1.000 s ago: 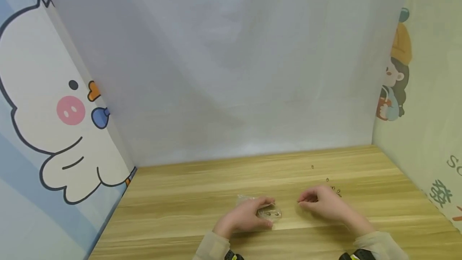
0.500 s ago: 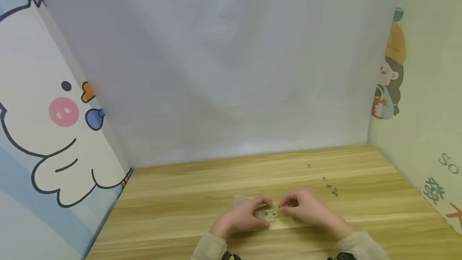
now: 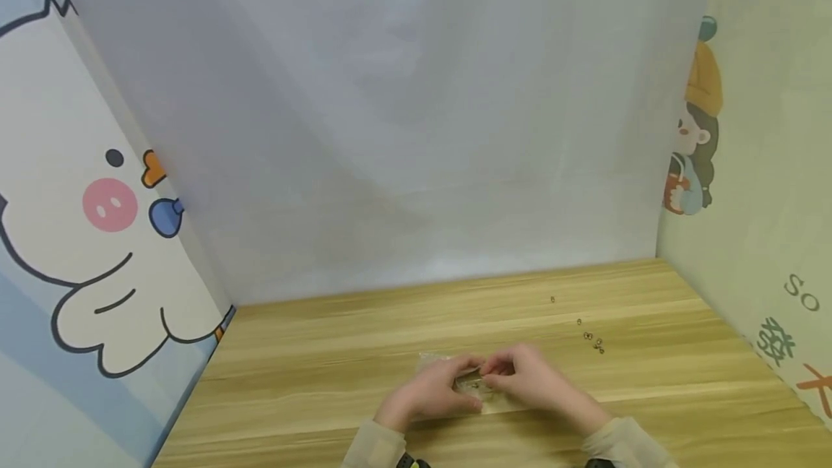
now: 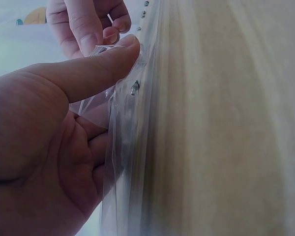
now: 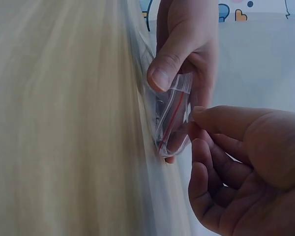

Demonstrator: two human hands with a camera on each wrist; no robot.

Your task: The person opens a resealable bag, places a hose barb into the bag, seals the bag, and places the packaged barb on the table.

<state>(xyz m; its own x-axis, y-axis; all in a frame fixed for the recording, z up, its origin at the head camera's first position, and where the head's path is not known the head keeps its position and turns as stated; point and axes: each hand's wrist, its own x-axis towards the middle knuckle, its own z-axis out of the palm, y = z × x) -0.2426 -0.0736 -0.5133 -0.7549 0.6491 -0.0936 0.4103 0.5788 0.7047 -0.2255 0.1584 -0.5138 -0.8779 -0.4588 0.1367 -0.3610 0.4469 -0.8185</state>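
Observation:
My left hand point(image 3: 429, 390) grips a clear zip bag point(image 5: 179, 115) by its mouth on the table, thumb and fingers spread around the opening. A red line runs along the bag's seal in the right wrist view. Inside the plastic lies a small shiny metal piece point(image 4: 134, 88). My right hand point(image 3: 529, 380) is at the bag's mouth, thumb and index fingertips pinched together. What they pinch is mostly hidden; it looks like another tiny metal piece.
Several loose metal pieces point(image 3: 588, 336) lie scattered on the wood-grain table point(image 3: 312, 367), right of and beyond the hands. A white cloth point(image 3: 390, 165) hangs behind the table, with printed panels at both sides.
My right hand has moved left from beside the loose metal pieces to the bag's mouth, fingertips still pinched. My left hand keeps its grip on the bag; the head view has shifted slightly.

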